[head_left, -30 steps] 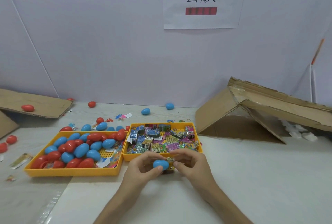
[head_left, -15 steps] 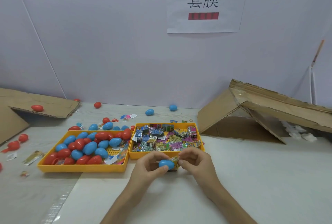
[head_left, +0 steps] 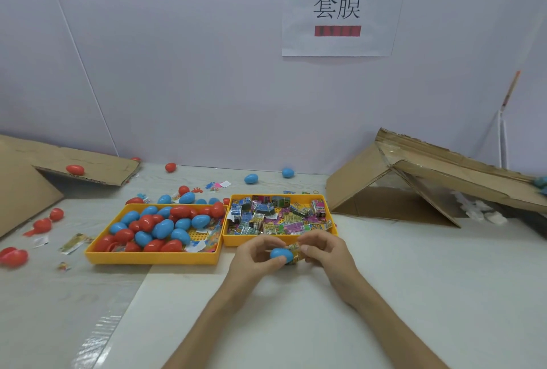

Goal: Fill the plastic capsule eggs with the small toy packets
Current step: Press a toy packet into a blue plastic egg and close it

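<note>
Your left hand [head_left: 254, 259] grips a blue capsule egg [head_left: 281, 254] just before the yellow packet tray [head_left: 226, 240], while your right hand [head_left: 327, 253] pinches a toy packet [head_left: 296, 251] against it.

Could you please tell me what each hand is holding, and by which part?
Left hand grips the blue egg around its sides; right hand pinches the packet by its right end.

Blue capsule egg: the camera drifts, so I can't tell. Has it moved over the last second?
No. The blue capsule egg stays just in front of the yellow packet tray's front wall, near its middle, as before.
</note>
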Motion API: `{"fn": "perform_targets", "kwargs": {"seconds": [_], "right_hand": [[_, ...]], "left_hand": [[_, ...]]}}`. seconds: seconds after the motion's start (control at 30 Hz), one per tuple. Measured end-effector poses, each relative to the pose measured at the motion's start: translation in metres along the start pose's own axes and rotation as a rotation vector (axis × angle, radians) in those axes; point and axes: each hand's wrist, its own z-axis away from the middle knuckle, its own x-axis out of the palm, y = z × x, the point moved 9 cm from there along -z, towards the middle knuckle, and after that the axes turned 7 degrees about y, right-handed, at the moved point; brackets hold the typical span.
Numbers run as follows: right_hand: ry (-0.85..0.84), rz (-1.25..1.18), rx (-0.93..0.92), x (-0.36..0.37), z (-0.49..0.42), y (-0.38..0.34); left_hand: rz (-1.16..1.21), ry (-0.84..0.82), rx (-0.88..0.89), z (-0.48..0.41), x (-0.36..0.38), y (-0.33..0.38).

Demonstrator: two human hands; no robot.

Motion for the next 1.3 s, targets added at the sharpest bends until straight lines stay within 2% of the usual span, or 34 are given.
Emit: {"fn": "perform_targets", "kwargs": {"seconds": [0.33,0.87,1.3], "right_hand": [[0.083,0.050,-0.041,-0.006,0.015,-0.004],[-0.018,0.012,0.000,-0.001,0.023,-0.004],[0.003,0.004,-0.002,-0.004,0.025,-0.005]], "left_hand": [[-0.022,-0.011,-0.003,0.015,0.004,0.005],[-0.057,0.038,0.024,0.026,0.001,0.003],[-0.166,0.026,0.023,0.026,0.003,0.003]]}}
